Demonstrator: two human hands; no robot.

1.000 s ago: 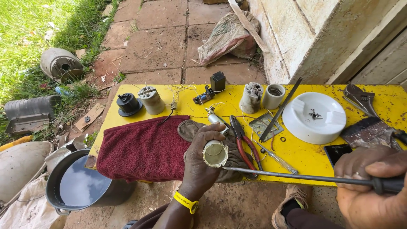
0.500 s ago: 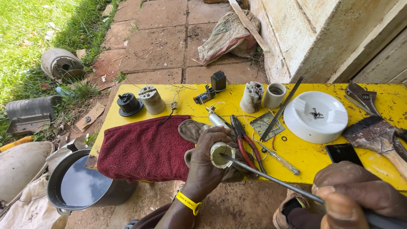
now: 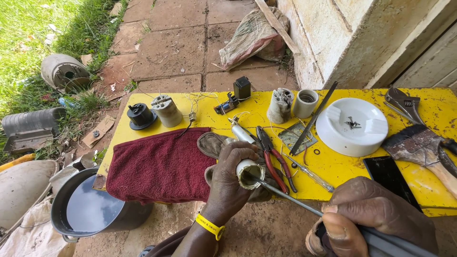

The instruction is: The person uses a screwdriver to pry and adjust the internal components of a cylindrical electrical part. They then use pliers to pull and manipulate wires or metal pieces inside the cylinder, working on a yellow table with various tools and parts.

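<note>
My left hand (image 3: 230,177) grips a small white cylindrical part (image 3: 249,172) with its open end turned towards me, held just above the front edge of the yellow table (image 3: 209,121). My right hand (image 3: 366,216), at the lower right, holds a long screwdriver (image 3: 290,198) by its handle. The thin metal shaft runs up and left, and its tip sits inside the opening of the white part. A yellow wristband circles my left wrist.
On the table lie a dark red towel (image 3: 159,164), red-handled pliers (image 3: 273,154), a white dish (image 3: 351,126) with screws, ceramic holders (image 3: 281,105), a small black box (image 3: 242,87), a wrench (image 3: 403,105) and a hatchet (image 3: 426,150). A water-filled pot (image 3: 90,209) stands on the ground at left.
My right hand has swung the screwdriver from lying level below the white part to pointing into its opening. My left hand has tilted the part towards the tip.
</note>
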